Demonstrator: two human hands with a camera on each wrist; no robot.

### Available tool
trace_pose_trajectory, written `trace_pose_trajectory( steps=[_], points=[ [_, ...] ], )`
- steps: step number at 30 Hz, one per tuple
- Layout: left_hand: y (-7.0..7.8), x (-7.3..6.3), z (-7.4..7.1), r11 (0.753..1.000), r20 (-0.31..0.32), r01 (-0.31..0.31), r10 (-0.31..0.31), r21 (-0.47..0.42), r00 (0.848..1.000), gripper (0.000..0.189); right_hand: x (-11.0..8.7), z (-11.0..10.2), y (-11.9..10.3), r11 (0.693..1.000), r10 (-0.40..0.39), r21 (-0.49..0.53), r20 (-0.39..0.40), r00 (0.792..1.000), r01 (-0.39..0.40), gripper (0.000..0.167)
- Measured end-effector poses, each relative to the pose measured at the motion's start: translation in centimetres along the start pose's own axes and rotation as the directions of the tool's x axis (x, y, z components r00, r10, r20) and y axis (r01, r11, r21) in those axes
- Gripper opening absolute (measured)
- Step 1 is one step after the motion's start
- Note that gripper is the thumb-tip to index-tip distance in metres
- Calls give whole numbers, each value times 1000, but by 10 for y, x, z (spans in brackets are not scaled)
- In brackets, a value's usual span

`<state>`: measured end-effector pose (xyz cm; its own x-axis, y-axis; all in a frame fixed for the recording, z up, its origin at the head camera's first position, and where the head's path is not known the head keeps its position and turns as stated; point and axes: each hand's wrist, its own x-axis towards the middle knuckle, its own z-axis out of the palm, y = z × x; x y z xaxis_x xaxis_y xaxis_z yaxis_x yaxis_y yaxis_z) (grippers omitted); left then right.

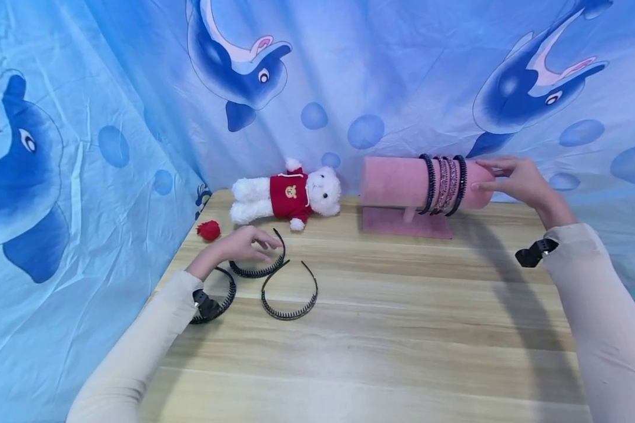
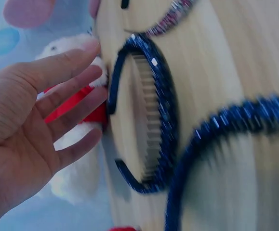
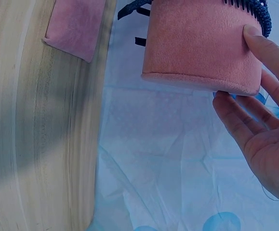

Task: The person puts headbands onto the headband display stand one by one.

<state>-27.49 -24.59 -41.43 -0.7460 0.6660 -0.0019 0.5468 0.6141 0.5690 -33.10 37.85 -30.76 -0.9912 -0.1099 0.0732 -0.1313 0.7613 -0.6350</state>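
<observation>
A pink velvet headband stand [image 1: 397,181], a horizontal roll on a post and flat base, stands at the back right of the table. Four-bar wording aside, several headbands [image 1: 444,185] ring the roll, dark ones outside and glittery pink ones between. My right hand [image 1: 518,182] holds the roll's right end, thumb [image 3: 269,48] on its surface and fingers round the edge. My left hand [image 1: 246,244], fingers spread and nothing in it, hovers at a dark toothed headband [image 2: 166,110]. Another dark headband [image 2: 235,118] lies partly behind the left wrist; a thinner headband [image 1: 291,315] lies to the right.
A white teddy bear [image 1: 323,191] in a red hoodie lies on its side at the back edge of the wooden table [image 1: 402,329]. Near the left edge is a small red object [image 1: 209,230]. Blue dolphin-print cloth [image 1: 413,70] hangs behind and on the left.
</observation>
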Motion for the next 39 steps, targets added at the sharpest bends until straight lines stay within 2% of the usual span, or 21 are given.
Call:
trace_pose_trajectory(
  steps=[3,4,8,18,21,28,31,39],
  points=[
    [-7,-10,-3,997,63,60,-57,-45,996,44,0,0,0,1000,-5,3,-8,1000,5,75],
    [-9,-13,-4,993,82,94,-89,-66,993,45,0,0,0,1000,-6,5,-10,1000,6,75],
    [-13,-23,-6,978,136,171,-155,-117,979,48,1,0,0,1000,-3,6,-5,1000,3,75],
    [-24,-31,-3,977,184,149,-121,-150,976,51,1,0,1,1000,14,-7,12,1000,-14,77],
    [-23,-30,-4,979,195,137,-106,-151,975,50,1,-1,0,1000,21,-2,22,1000,-21,78],
    [-17,-27,0,970,236,165,-121,-177,964,55,0,-2,-1,1000,22,2,15,1000,-22,78],
    [-17,-24,2,971,244,179,-138,-157,960,52,0,-2,-2,1000,22,4,13,1000,-22,78],
    [-14,-20,0,973,265,178,-135,-147,955,44,-1,-2,-2,1000,25,9,31,999,-26,79]
  ],
)
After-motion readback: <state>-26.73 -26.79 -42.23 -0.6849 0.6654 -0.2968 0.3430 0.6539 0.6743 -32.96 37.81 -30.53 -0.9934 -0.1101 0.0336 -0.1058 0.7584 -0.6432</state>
